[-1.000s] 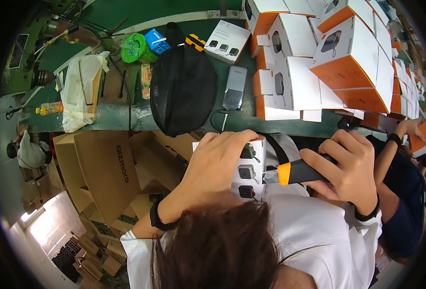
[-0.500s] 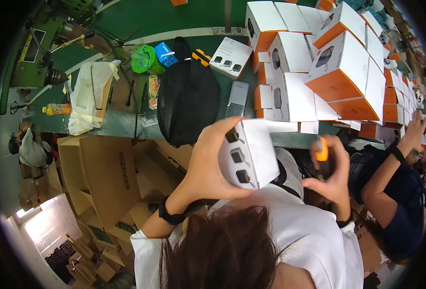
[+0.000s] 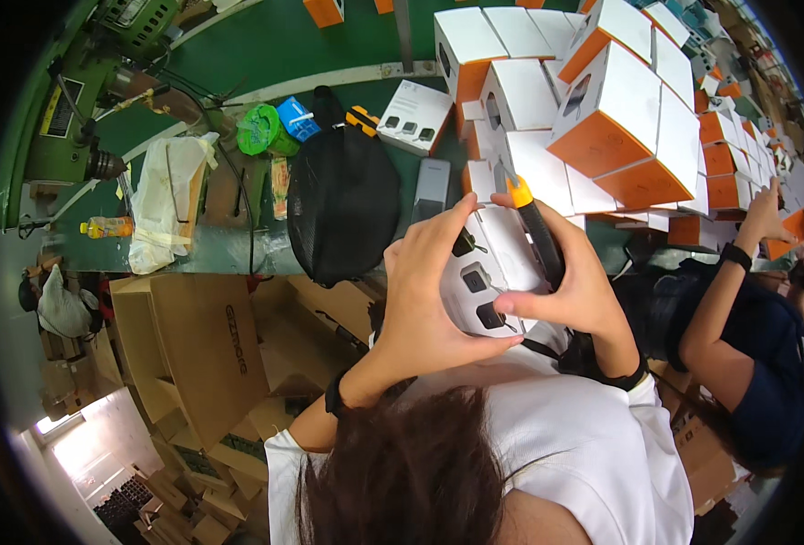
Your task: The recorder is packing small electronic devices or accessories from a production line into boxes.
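My left hand (image 3: 420,304) is wrapped round a small white box (image 3: 504,243) with pictures of dark square gadgets on one side. Against the box's other side lies my right hand (image 3: 585,289), its thumb on the printed face. A yellow and black utility knife (image 3: 540,238) is gripped in that same hand, its blade pointing up and away over the far end of the box. Just beyond my hands, a grey rectangular device (image 3: 432,184) rests on the green bench beside a black mesh bag (image 3: 343,200).
White and orange boxes (image 3: 606,118) are piled high at the right. A similar white box (image 3: 415,116) sits by the bag. At far left stands a green drill press (image 3: 61,136). An open carton (image 3: 207,350) is below the bench. Another person's hand (image 3: 765,218) works at right.
My right hand has come in from the right with the utility knife and now touches the box. The box has shifted slightly right in my left hand. The view has shifted a little.
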The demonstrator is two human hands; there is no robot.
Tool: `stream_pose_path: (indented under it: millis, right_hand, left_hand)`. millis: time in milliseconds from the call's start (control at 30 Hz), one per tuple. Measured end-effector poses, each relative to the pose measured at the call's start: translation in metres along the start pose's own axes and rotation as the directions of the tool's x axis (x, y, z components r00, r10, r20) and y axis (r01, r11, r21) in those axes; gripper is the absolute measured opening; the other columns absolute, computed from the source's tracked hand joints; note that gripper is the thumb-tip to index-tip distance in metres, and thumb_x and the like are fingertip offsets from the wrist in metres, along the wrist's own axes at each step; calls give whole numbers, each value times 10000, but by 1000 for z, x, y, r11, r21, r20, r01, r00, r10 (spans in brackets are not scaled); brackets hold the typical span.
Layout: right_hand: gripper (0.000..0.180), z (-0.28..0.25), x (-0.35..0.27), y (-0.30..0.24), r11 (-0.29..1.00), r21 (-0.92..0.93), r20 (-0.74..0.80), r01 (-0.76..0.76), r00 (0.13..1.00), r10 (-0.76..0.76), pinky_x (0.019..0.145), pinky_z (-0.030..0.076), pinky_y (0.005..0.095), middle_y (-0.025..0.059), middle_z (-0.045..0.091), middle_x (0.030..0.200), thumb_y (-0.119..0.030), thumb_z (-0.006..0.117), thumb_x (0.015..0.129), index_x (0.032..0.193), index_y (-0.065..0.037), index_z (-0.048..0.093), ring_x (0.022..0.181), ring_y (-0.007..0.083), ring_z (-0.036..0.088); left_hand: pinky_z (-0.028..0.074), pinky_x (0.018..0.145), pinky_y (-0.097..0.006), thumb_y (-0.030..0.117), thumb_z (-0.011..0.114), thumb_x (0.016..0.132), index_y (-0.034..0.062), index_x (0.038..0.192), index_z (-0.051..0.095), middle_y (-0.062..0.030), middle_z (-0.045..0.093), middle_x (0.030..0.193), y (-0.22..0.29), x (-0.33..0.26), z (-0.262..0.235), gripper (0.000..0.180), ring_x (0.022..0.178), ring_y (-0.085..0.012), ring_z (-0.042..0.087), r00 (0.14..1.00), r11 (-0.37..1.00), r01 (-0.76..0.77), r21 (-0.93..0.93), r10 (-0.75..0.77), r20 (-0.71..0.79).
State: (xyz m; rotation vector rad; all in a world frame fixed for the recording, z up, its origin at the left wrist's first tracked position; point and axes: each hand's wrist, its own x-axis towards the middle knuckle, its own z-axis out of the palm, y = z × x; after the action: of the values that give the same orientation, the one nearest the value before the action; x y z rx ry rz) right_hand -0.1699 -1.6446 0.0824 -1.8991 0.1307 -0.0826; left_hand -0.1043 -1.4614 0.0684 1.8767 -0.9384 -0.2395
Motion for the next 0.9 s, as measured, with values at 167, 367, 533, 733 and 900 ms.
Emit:
stream_pose_path:
  millis: [167,367,533,733,900]
  right_hand:
    - [744,1,-5,7,950,250,49,-188,982,182,935,423,306,139,621,1119,-220,807,580,1220,34,528,1016,183,583]
    - [785,5,-11,-3,926,338,24,-168,985,169,961,399,310,126,597,1162,-237,827,578,1250,20,512,1059,185,563]
    - [788,9,-16,-7,923,358,8,-143,989,150,965,394,310,126,585,1181,-238,829,591,1261,17,503,1071,182,555]
    - [663,11,-20,-6,917,395,-81,-52,993,91,962,394,317,130,572,1194,-222,771,710,1259,29,497,1080,185,550]
    - [500,-10,-44,26,991,130,-242,-28,968,59,859,447,287,130,605,1065,-242,695,809,1173,53,517,944,176,588]
  left_hand:
    - [305,1019,-386,336,925,431,10,1412,358,-133,512,1290,-3,-4,0,1179,1182,-257,467,1000,992,29,-121,-27,16]
    - [362,971,-369,286,880,402,-9,1320,457,-149,571,1229,4,0,-7,1054,1099,-266,533,999,998,-54,-28,54,-1]
    - [428,897,-369,293,826,383,-45,1236,516,-168,610,1152,7,-1,-4,968,997,-288,582,989,994,-112,13,113,-95]
    - [466,847,-356,325,820,381,-78,1207,524,-200,617,1105,2,0,-1,965,941,-287,601,969,984,-178,13,178,-170]
    - [461,836,-324,336,817,381,-82,1214,517,-187,610,1054,-1,1,-6,979,903,-254,596,954,980,-195,30,196,-227]
